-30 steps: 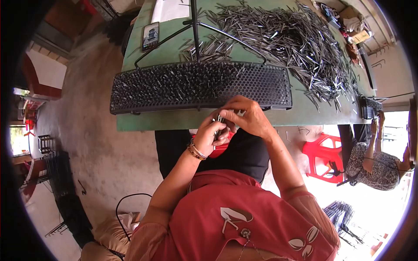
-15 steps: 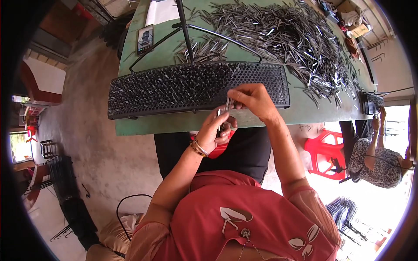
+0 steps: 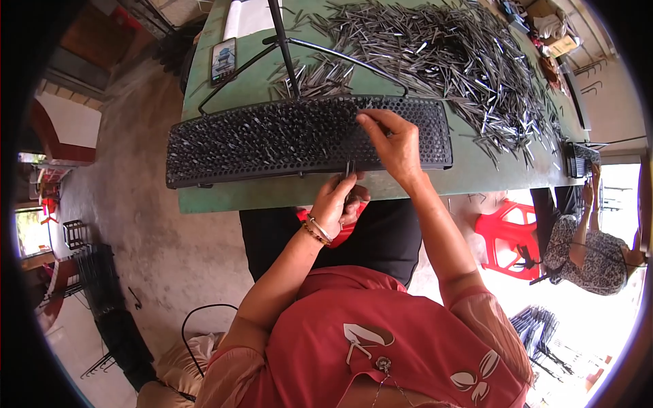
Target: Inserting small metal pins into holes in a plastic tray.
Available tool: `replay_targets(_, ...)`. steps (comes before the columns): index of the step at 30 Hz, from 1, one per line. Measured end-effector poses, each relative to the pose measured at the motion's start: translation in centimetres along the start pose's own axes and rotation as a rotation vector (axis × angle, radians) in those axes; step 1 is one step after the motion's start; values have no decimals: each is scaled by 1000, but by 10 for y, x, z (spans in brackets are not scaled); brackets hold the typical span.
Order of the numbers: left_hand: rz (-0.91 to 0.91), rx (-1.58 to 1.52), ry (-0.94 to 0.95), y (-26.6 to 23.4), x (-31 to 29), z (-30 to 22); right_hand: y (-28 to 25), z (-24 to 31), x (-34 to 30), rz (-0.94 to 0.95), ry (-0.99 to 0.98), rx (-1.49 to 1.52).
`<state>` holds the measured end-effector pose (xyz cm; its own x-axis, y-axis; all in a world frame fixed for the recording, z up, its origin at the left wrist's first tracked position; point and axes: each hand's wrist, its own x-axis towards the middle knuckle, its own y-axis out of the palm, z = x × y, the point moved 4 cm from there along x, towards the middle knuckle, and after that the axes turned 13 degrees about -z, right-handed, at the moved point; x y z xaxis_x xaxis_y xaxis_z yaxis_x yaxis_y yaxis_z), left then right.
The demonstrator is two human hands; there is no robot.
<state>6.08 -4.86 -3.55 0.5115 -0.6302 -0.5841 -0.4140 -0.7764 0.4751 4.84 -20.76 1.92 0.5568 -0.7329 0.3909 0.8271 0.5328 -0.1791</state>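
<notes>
A long black perforated rack [image 3: 435, 132] stands along the table's near edge. Thin dark metal strips [image 3: 231, 139] stick up densely from its holes on the left and middle, while bare holes show toward the right end. Just in front of the rack, my left hand [image 3: 335, 200] is closed around a small bundle of strips [image 3: 350, 168], their tips pointing up. My right hand [image 3: 398, 146] hovers over the rack where the filled part meets the bare holes. Its thumb and forefinger are pinched together; what is between them is too small to make out.
Loose strips [image 3: 462, 54] lie in a big heap across the green table [image 3: 238, 197]. A black rod frame [image 3: 286, 44] rises behind the rack, beside a phone [image 3: 223, 61]. At right are a red stool [image 3: 507, 238] and another person [image 3: 588, 255] working at a second rack [image 3: 581, 160].
My right hand has left the bundle and moved up and away over the rack. My left hand has stayed low with its strips, only slightly shifted.
</notes>
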Motion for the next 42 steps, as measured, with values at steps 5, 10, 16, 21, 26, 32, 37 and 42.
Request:
replay_targets(5, -63, 52, -49, -10, 2, 5, 5, 3, 1, 7, -226, -63)
replay_targets(10, -30, 34, -26, -6, 0, 3, 10, 2, -3, 86, -374, -155)
replay_targets(16, -22, 44, -7, -9, 0, 0, 15, 4, -11, 118, -490, -300)
replay_targets(21, 14, 37, 65, -3, -2, -6, -1, 8, -10, 198, -168, -70)
replay_targets(26, 83, 89, 140, 13, -3, -11, -11, -7, -24, 479, 322, 177)
replay_targets(32, 141, 177, 98, 35, 2, -15, -36, -11, -7, 352, 499, 191)
replay_targets(37, 121, 169, 55, 61, 13, -22, -51, -15, 36, -136, 197, 87)
replay_targets(42, 102, 6, -147, 56, 26, 0, -32, -17, 46, -121, -159, -102)
